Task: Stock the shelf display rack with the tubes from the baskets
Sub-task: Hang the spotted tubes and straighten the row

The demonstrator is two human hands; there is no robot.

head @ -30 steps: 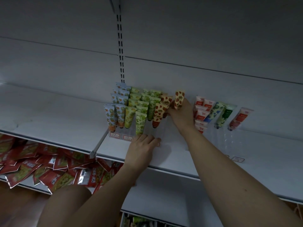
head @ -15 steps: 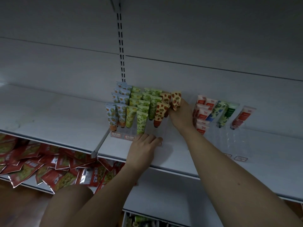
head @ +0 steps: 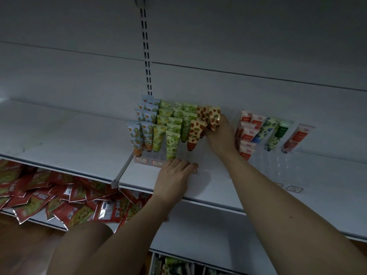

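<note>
Right hand (head: 220, 133) grips a strawberry-print tube (head: 214, 118) at the clear display rack (head: 190, 155). Left hand (head: 174, 175) rests flat, fingers relaxed, on the rack's front. Label writing is illegible.

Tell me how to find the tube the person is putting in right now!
Look at the white shelf and the clear display rack of tubes just below the slotted upright. At the right end of that rack, the right hand holds a strawberry tube at the back of the strawberry column. It is the only tube with fingers on it.
</note>
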